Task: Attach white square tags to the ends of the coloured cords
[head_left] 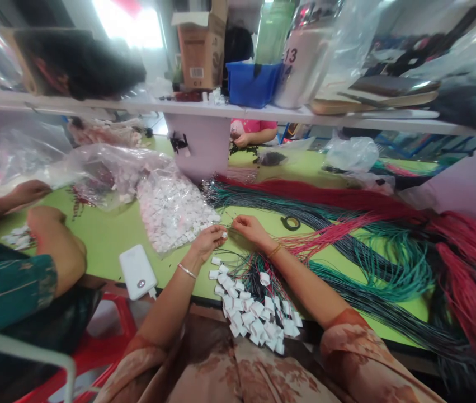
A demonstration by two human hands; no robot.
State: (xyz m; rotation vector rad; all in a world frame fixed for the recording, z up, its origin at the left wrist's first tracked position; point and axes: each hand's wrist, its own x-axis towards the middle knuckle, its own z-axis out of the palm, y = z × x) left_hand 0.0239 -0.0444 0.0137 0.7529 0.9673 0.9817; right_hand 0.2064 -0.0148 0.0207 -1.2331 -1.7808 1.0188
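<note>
Pinched in my left hand (210, 240) is a small white connector housing (224, 235). Close to its right, my right hand (249, 228) is closed on thin wires whose ends poke out near the fingertips. Below both hands lies a heap of white connectors (248, 313) with wires attached, spilling over the table's front edge. A clear bag of loose white connector housings (174, 210) sits to the left of my left hand. Long bundles of red wires (330, 196), green wires (392, 246) and dark wires (359, 302) stretch across the right side.
A white power bank (137, 271) with a cable lies at the left front. A roll of black tape (291, 223) rests right of my hands. Co-workers' arms (59, 240) show at left and across the table. A shelf (204, 108) with boxes and a jug spans above.
</note>
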